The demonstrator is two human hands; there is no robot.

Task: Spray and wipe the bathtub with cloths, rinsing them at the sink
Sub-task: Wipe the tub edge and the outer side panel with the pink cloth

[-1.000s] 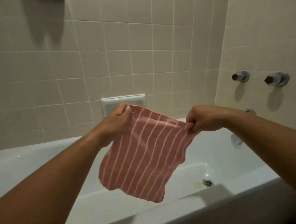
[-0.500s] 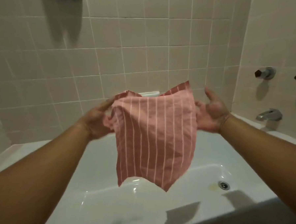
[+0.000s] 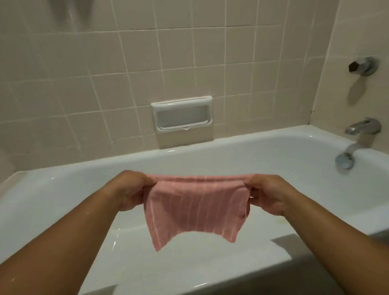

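We hold the cloth (image 3: pixel 195 206) above the tub (image 3: pixel 278 160), folded in 2 layers. Our left hand (image 3: pixel 128 189) and right hand (image 3: pixel 270 194) each pinch 1 top corner. If 1 pinch loosens, the cloth may probably fall into the tub.

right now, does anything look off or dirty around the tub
A faint yellowish stain marks the bathtub floor just beside the right hand holding the cloth. A small dark speck sits in the corner grout above the rim. Nothing else stands out.
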